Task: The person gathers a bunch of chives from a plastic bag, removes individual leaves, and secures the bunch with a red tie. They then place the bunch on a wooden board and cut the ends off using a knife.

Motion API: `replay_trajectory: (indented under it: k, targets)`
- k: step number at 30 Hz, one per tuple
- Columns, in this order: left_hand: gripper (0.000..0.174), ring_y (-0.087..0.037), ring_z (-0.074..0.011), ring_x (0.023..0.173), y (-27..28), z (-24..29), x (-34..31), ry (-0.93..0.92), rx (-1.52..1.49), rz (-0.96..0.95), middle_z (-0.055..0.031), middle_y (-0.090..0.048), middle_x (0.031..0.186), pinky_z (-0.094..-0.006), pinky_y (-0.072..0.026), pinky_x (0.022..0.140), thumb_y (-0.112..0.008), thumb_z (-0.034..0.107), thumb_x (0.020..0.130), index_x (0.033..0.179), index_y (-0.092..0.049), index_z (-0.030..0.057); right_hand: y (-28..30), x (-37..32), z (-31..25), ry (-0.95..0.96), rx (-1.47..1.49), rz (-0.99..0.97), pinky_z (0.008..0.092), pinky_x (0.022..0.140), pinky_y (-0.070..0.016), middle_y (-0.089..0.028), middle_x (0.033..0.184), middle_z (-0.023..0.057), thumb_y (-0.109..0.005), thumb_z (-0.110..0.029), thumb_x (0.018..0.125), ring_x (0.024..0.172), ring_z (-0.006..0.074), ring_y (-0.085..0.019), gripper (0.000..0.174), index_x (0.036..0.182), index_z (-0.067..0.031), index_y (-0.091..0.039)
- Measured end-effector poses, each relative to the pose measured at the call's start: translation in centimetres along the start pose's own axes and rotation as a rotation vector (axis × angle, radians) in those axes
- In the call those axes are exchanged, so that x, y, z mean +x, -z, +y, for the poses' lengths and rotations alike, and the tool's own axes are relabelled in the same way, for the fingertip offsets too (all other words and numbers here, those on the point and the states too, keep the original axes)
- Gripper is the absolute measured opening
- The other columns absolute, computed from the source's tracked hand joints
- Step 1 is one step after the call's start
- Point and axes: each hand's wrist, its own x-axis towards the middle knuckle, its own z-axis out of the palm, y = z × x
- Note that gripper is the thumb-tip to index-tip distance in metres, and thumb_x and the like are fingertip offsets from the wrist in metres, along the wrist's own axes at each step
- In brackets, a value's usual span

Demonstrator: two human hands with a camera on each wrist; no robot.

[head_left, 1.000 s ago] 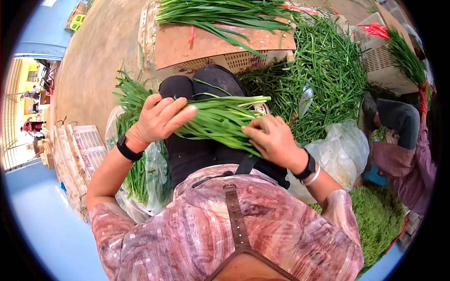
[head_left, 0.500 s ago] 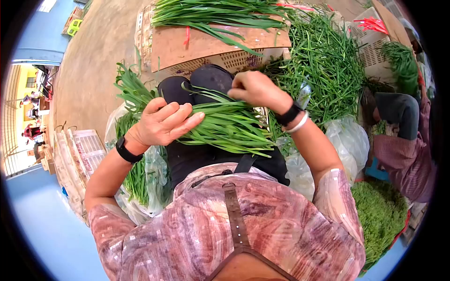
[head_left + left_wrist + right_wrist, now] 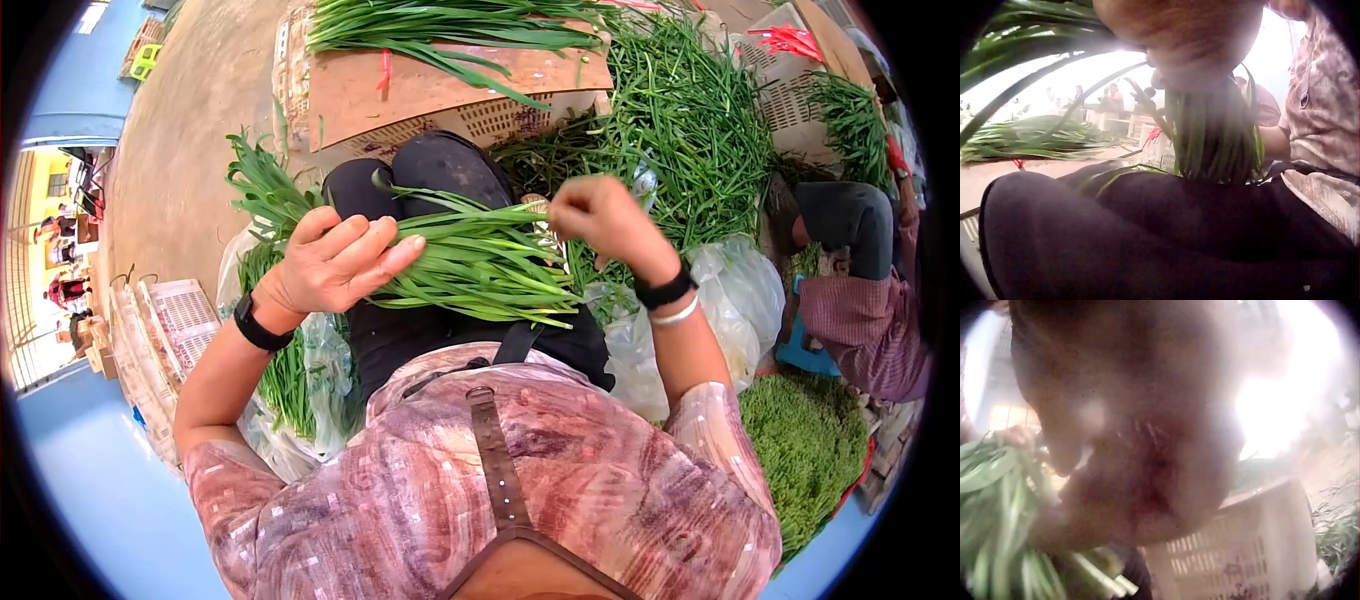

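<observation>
The left grip [image 3: 1185,37], a bare hand seen very near and a little blurred, fills the top middle and holds a bunch of long, flat green leaves [image 3: 1213,134]. The bunch hangs down to black cloth trousers [image 3: 1116,231]; whether they touch is not clear. Other dark green leaves [image 3: 1054,42] spread at the upper left. Below these, a heap of long green leaves [image 3: 1035,134] lies on a pinkish flat counter [image 3: 975,178]. Farther back are some pale, unclear people [image 3: 1114,100]. At the right, a pink patterned shirt [image 3: 1322,106] is visible.
</observation>
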Motion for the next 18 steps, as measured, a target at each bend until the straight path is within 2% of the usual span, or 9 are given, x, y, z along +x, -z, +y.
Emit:
replay_trajectory:
  k: [2, 4, 8, 9, 12, 13, 14, 16, 18]
  targets:
    - [0.044, -0.051, -0.0113, 0.07, -0.1, 0.0, 0.2, 0.003, -0.002, 0.001, -0.0004, -0.06, 0.091, -0.0255, -0.0343, 0.063, -0.062, 0.014, 0.063, 0.107, -0.066, 0.0135, -2.2, -0.6, 1.6, 0.135, -0.304, -0.034, 0.04, 0.059, -0.0491, -0.064, 0.072, 0.0165, -0.063, -0.019, 0.078, 0.063, 0.0305, -0.062, 0.019, 0.075, -0.0005, -0.068]
    - [0.044, -0.051, -0.011, 0.07, -0.2, -0.1, 0.5, -0.008, 0.008, 0.011, -0.0002, -0.06, 0.091, -0.0257, -0.0347, 0.063, -0.062, 0.014, 0.063, 0.107, -0.067, 0.0135, -3.8, -0.7, 2.2, 0.153, -0.242, -0.009, 0.0433, 0.064, -0.0489, -0.064, 0.075, 0.0172, -0.065, -0.024, 0.077, 0.069, 0.0361, -0.061, 0.022, 0.078, -0.0024, -0.07]
    - [0.046, -0.051, -0.0107, 0.07, 0.3, -0.1, 0.8, -0.007, 0.0, 0.0, 0.0001, -0.06, 0.091, -0.0259, -0.0352, 0.064, -0.062, 0.014, 0.062, 0.108, -0.066, 0.0135, -4.7, 0.3, 2.8, 0.176, 0.006, 0.06, 0.0358, 0.058, -0.0476, -0.06, 0.066, 0.0166, -0.063, -0.011, 0.075, 0.057, 0.0274, -0.058, 0.013, 0.071, 0.0021, -0.063]
    - [0.046, -0.051, -0.0107, 0.07, 0.3, -0.2, 0.8, -0.014, 0.006, 0.002, 0.0001, -0.06, 0.091, -0.0258, -0.0352, 0.064, -0.062, 0.014, 0.062, 0.108, -0.066, 0.0135, -5.1, 0.4, 3.4, 0.208, 0.074, 0.058, 0.0302, 0.053, -0.045, -0.06, 0.064, 0.0122, -0.061, -0.007, 0.079, 0.052, 0.0178, -0.054, 0.012, 0.073, 0.0031, -0.06]
    - [0.046, -0.051, -0.0109, 0.071, 0.4, 0.0, 0.6, -0.008, 0.014, -0.003, 0.0001, -0.06, 0.091, -0.0256, -0.0353, 0.064, -0.061, 0.013, 0.062, 0.108, -0.066, 0.0138, -4.7, -0.3, 3.5, -0.074, 0.448, 0.063, 0.0255, 0.047, -0.0421, -0.063, 0.066, 0.0069, -0.059, -0.009, 0.085, 0.051, 0.011, -0.052, 0.012, 0.079, 0.0012, -0.059]
    - [0.046, -0.051, -0.011, 0.071, 0.3, 0.0, 0.5, -0.003, 0.011, -0.004, 0.0001, -0.059, 0.091, -0.0255, -0.0354, 0.064, -0.061, 0.013, 0.063, 0.108, -0.066, 0.0138, -4.2, -0.3, 3.6, -0.116, 0.59, 0.039, 0.0208, 0.047, -0.0429, -0.062, 0.071, 0.0025, -0.057, -0.01, 0.089, 0.053, 0.0067, -0.053, 0.01, 0.087, -0.0012, -0.058]
    - [0.046, -0.051, -0.0112, 0.071, 0.3, 0.0, 0.5, 0.0, 0.009, -0.003, 0.0001, -0.059, 0.091, -0.0255, -0.0354, 0.065, -0.061, 0.013, 0.063, 0.108, -0.066, 0.0139, -3.8, -0.7, 2.3, -0.205, 0.827, 0.063, 0.0204, 0.049, -0.0467, -0.061, 0.071, 0.0018, -0.057, -0.009, 0.089, 0.055, 0.0066, -0.054, 0.008, 0.089, -0.0014, -0.057]
    - [0.046, -0.051, -0.0112, 0.07, 0.1, 0.0, 0.6, -0.011, 0.017, 0.008, 0.0002, -0.059, 0.091, -0.0257, -0.0355, 0.065, -0.061, 0.014, 0.063, 0.108, -0.066, 0.0139, -3.9, -0.7, 3.4, -0.135, 0.904, 0.001, 0.0204, 0.05, -0.0485, -0.06, 0.074, 0.0018, -0.058, -0.006, 0.089, 0.057, 0.0064, -0.056, 0.008, 0.094, 0.0, -0.058]
    - [0.045, -0.051, -0.0112, 0.07, 0.0, 0.0, 0.6, -0.017, 0.017, 0.011, 0.0004, -0.059, 0.091, -0.0259, -0.0356, 0.065, -0.061, 0.015, 0.063, 0.108, -0.066, 0.014, -4.0, -0.8, 3.7, -0.141, 0.828, -0.052, 0.0199, 0.049, -0.0476, -0.061, 0.074, 0.0025, -0.058, -0.004, 0.087, 0.057, 0.0066, -0.056, 0.01, 0.097, 0.0008, -0.059]
